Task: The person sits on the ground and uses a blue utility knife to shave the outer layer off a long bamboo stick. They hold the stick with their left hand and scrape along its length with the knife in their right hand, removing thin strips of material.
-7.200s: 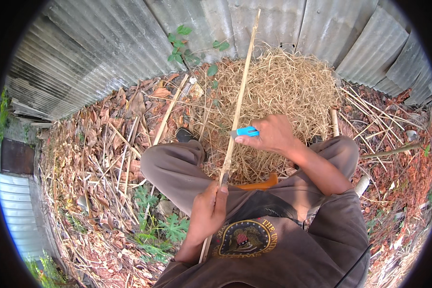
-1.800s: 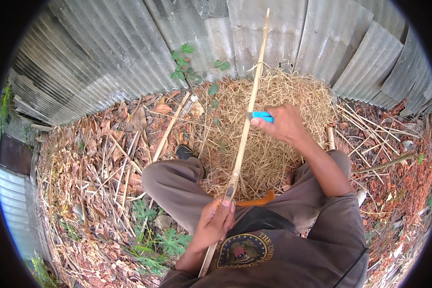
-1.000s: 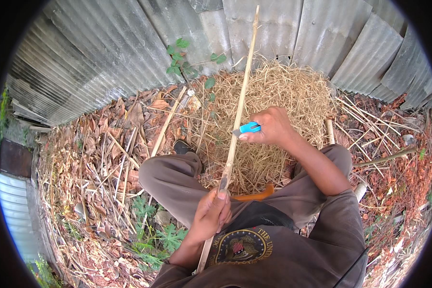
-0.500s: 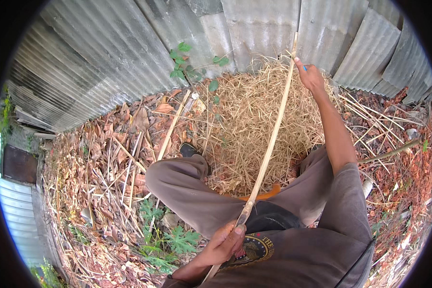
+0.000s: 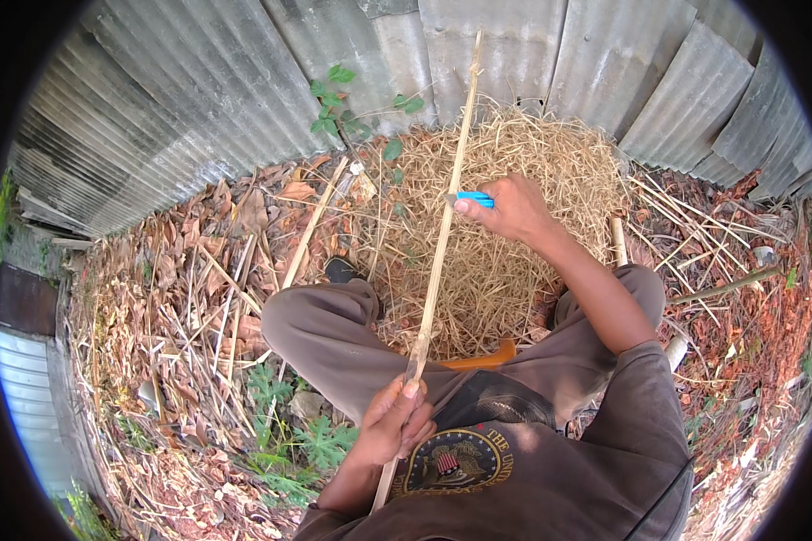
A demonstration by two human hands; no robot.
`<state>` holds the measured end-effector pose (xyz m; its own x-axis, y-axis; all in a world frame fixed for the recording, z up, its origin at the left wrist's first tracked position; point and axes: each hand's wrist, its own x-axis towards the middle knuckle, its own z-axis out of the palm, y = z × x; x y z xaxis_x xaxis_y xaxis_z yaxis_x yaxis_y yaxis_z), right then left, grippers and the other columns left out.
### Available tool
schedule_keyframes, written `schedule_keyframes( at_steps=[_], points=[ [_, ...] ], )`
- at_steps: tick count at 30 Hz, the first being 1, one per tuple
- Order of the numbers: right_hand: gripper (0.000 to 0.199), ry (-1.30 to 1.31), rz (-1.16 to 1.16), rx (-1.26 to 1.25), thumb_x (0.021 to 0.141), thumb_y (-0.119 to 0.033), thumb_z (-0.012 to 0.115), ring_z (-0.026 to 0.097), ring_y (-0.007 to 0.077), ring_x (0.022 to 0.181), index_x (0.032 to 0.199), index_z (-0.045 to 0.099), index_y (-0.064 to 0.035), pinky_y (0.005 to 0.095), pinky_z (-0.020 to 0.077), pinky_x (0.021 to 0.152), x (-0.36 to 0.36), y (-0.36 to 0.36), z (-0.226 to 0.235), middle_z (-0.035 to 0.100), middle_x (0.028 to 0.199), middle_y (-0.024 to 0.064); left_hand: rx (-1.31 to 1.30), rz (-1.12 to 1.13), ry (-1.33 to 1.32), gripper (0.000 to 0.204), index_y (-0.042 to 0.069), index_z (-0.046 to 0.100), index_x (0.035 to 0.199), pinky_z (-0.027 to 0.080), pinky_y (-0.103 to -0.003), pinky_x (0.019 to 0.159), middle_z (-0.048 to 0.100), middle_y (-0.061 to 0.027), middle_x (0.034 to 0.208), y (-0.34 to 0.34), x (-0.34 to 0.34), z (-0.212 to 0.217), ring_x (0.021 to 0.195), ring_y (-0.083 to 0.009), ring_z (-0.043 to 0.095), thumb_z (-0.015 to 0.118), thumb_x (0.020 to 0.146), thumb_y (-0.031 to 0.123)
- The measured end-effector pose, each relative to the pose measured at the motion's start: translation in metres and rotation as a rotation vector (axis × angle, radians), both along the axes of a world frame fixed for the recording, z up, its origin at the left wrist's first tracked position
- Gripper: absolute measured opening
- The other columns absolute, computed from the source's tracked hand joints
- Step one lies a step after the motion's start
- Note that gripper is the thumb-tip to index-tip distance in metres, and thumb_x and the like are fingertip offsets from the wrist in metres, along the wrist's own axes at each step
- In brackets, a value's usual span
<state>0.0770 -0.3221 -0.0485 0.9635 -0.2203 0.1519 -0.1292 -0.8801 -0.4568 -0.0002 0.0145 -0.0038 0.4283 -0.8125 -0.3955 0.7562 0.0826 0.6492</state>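
A long pale bamboo strip (image 5: 438,270) slants from beside my waist up and away, its far end in front of the metal sheets. Near my lap my left hand (image 5: 393,422) is closed round its lower part, just below a darker node. My right hand (image 5: 517,209) grips a knife (image 5: 475,198) with a blue handle, thumb by the strip. The short blade rests against the strip's right side, above its middle; most of the blade is hard to make out.
A heap of dry shavings (image 5: 514,270) lies between my bent legs. Corrugated metal sheets (image 5: 487,54) wall off the far side. Dry leaves (image 5: 198,261) and thin sticks cover the ground at left, more sticks (image 5: 695,225) at right. An orange curved thing (image 5: 487,356) lies by my lap.
My right hand has come down along the strip towards me with the knife, which now shows plainly. The strip's far end has swung left. My left hand keeps its grip, slightly higher and further left.
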Motion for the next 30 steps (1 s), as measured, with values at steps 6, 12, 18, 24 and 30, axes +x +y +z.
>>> schedule_keyframes(
  at_steps=[6,12,18,24,30],
  points=[
    [0.083,-0.045,-0.138,-0.009,0.075,-0.086,0.037,0.059,0.0256,0.052,0.058,0.064,-0.0083,0.0417,0.0448,0.048,0.017,-0.04,-0.014,0.053,0.048,0.0087,0.011,-0.021,0.034,0.021,0.011,0.04,0.092,0.026,-0.022,0.043,0.032,0.0019,0.053,-0.005,-0.006,0.003,0.038,-0.0079,0.026,0.036,0.103,0.029],
    [0.085,-0.049,-0.141,-0.112,0.076,-0.085,0.035,0.061,0.0263,0.057,0.066,0.068,-0.0073,0.0433,0.0469,0.054,0.026,-0.07,-0.011,0.056,0.053,0.0102,-0.005,-0.055,0.032,0.02,0.011,0.038,0.093,0.026,-0.023,0.043,0.033,0.0008,0.053,-0.002,-0.009,0.008,0.039,-0.0082,0.026,0.036,0.103,0.027],
    [0.087,0.01,-0.556,0.0,0.075,-0.086,0.034,0.064,0.0329,0.065,0.07,0.069,-0.0061,0.0462,0.0487,0.061,0.029,-0.152,-0.014,0.061,0.061,0.0146,0.028,-0.201,-0.019,0.021,0.009,0.039,0.095,0.026,-0.021,0.041,0.033,0.0013,0.054,0.016,-0.022,0.01,0.04,-0.0071,0.028,0.035,0.104,0.028],
    [0.085,0.147,-0.425,-0.35,0.079,-0.081,0.035,0.068,0.0344,0.083,0.088,0.071,-0.005,0.0458,0.0518,0.072,0.004,-0.202,-0.003,0.068,0.081,0.02,0.153,-0.305,-0.148,0.024,0.008,0.043,0.096,0.029,-0.022,0.043,0.037,0.0007,0.053,0.014,-0.021,0.011,0.038,-0.0081,0.031,0.034,0.104,0.029],
    [0.095,0.507,-0.972,-0.185,0.082,-0.079,0.028,0.063,0.0356,0.104,0.116,0.061,0.0024,0.0462,0.0498,0.085,-0.076,-0.259,-0.053,0.064,0.11,0.0252,0.395,-0.325,-0.301,0.023,0.006,0.044,0.101,0.028,-0.022,0.041,0.037,0.0013,0.056,0.048,-0.026,0.047,0.042,-0.0067,0.032,0.034,0.104,0.026]
  ],
)
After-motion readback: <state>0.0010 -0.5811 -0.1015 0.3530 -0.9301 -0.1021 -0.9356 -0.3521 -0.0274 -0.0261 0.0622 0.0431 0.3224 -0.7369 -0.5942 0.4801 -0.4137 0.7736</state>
